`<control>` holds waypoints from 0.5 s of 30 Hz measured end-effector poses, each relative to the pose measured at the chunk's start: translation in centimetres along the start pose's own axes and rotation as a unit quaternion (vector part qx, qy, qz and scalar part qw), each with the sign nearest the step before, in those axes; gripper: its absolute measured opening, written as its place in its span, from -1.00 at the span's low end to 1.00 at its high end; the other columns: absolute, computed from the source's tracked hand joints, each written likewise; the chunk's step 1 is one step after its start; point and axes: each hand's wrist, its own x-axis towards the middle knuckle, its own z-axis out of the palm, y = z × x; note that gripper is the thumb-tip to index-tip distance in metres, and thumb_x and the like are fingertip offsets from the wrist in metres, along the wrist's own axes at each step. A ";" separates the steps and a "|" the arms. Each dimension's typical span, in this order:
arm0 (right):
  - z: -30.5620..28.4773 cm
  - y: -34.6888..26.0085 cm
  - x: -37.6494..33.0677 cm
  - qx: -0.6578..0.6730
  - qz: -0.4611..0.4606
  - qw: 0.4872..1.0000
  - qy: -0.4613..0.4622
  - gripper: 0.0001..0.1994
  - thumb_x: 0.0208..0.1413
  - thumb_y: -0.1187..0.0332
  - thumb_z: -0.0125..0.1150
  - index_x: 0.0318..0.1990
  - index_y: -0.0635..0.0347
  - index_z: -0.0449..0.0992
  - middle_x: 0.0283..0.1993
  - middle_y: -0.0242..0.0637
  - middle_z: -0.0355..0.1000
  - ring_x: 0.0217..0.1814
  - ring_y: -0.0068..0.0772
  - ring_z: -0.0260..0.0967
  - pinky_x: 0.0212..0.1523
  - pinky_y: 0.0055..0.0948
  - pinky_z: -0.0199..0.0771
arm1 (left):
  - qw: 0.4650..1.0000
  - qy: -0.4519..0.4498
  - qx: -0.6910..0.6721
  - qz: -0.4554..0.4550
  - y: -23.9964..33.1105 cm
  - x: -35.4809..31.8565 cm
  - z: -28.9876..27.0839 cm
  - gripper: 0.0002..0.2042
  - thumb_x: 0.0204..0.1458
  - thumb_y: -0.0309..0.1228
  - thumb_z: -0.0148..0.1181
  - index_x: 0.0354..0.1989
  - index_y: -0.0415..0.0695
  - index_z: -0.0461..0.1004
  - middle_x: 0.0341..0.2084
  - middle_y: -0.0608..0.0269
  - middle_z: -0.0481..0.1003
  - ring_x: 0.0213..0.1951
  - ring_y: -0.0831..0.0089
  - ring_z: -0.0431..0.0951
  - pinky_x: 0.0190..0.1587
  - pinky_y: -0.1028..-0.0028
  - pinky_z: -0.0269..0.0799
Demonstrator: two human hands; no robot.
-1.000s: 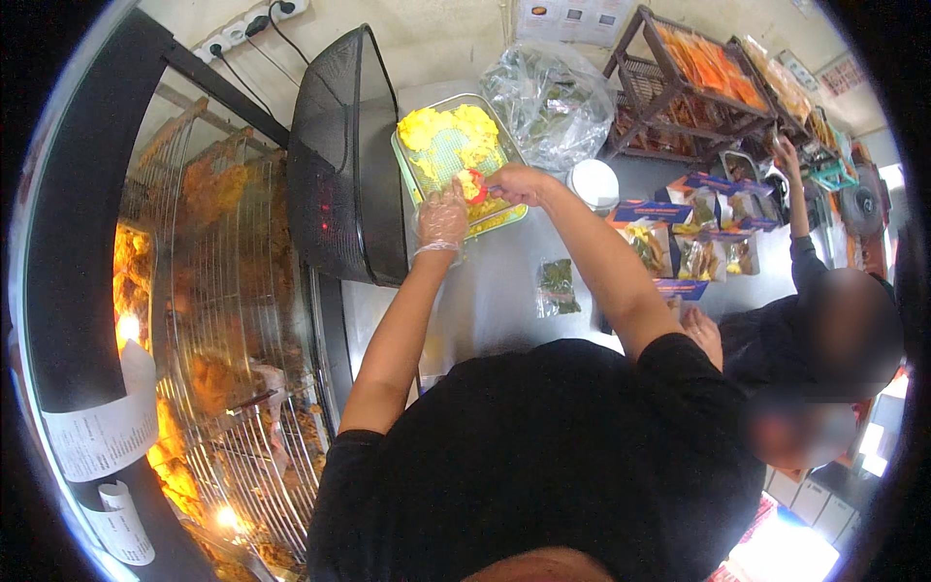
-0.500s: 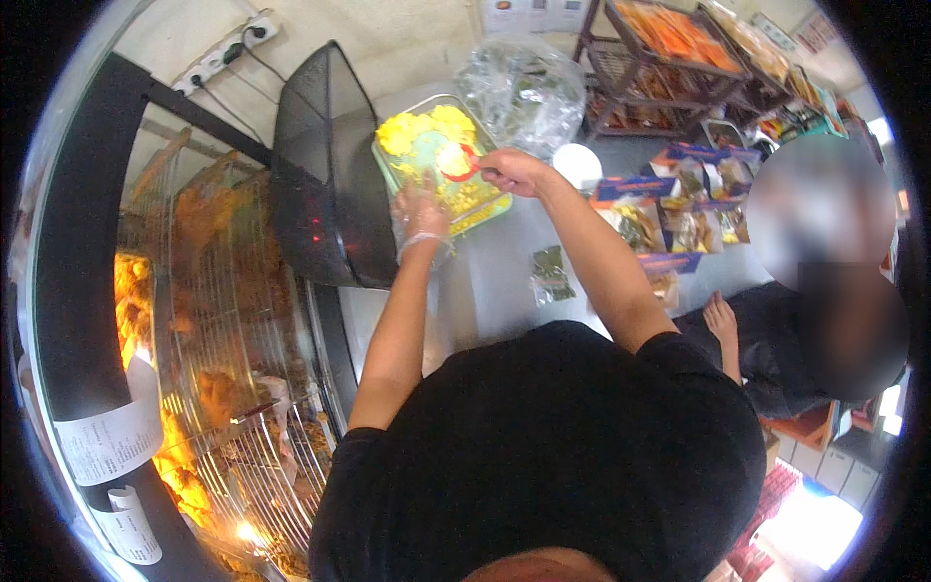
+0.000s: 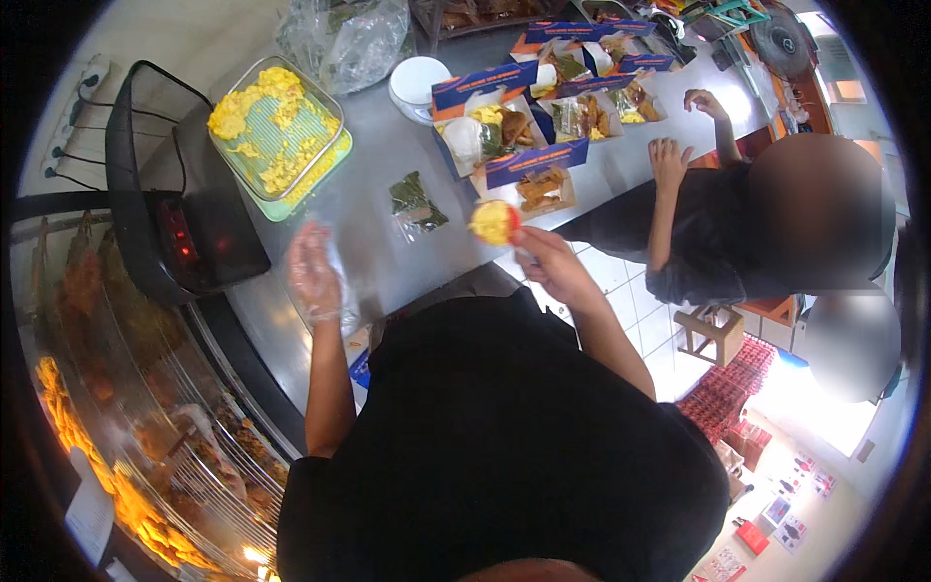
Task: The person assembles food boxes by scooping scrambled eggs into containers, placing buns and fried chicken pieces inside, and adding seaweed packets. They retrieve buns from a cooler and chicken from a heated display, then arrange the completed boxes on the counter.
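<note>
My right hand [image 3: 548,267] holds a red scoop [image 3: 495,222] heaped with yellow rice above the steel counter's [image 3: 388,262] front edge. My left hand [image 3: 312,274], in a clear plastic glove, hovers open over the counter and holds nothing. The clear tray of yellow rice [image 3: 279,131] rests on a black warmer [image 3: 184,218] at the upper left, well away from both hands. Open blue-and-orange meal boxes [image 3: 529,170] with fried pieces lie just beyond the scoop.
A small packet of green leaves [image 3: 415,202] lies on the counter. A white round tub [image 3: 417,85] and a clear plastic bag [image 3: 349,39] sit further back. Another person's hands [image 3: 679,136] rest on the counter's right side. A glass case of fried food [image 3: 126,427] is at my left.
My right hand has drawn the filled scoop out of the rice tray and toward the meal boxes. My left hand has let go of the tray and dropped to the counter.
</note>
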 end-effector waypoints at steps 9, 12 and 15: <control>-10.2 1.1 4.0 -0.555 -0.336 0.736 0.195 -0.65 0.03 0.31 0.16 -0.05 0.30 0.38 -0.55 -0.05 0.42 -0.52 0.04 0.42 -0.51 -0.19 0.35 | 0.841 -0.370 0.355 0.174 1.0 -8.3 18.3 -0.49 -0.03 -0.18 0.18 0.10 -0.12 0.32 0.10 -0.05 0.23 0.12 0.03 0.21 0.18 0.13 0.07; -10.7 1.1 5.4 -0.516 -0.337 0.770 0.168 -0.61 0.04 0.29 0.17 -0.02 0.33 0.37 -0.52 -0.06 0.43 -0.54 0.00 0.40 -0.53 -0.20 0.34 | 0.813 -0.330 0.441 0.187 -0.3 -9.5 20.4 -0.38 -0.11 -0.09 0.22 0.16 -0.03 0.27 0.22 -0.05 0.04 0.20 -0.03 0.05 0.23 0.01 -0.10; -12.9 2.9 7.2 -0.397 -0.305 0.856 0.126 -0.64 0.08 0.24 0.17 -0.09 0.35 0.38 -0.52 -0.15 0.43 -0.64 -0.23 0.35 -0.61 -0.32 0.28 | 0.765 -0.330 0.512 0.210 -1.4 -10.5 21.0 -0.37 -0.10 0.02 0.17 0.19 0.10 0.27 0.25 -0.07 -0.03 0.23 -0.08 -0.03 0.22 -0.10 -0.18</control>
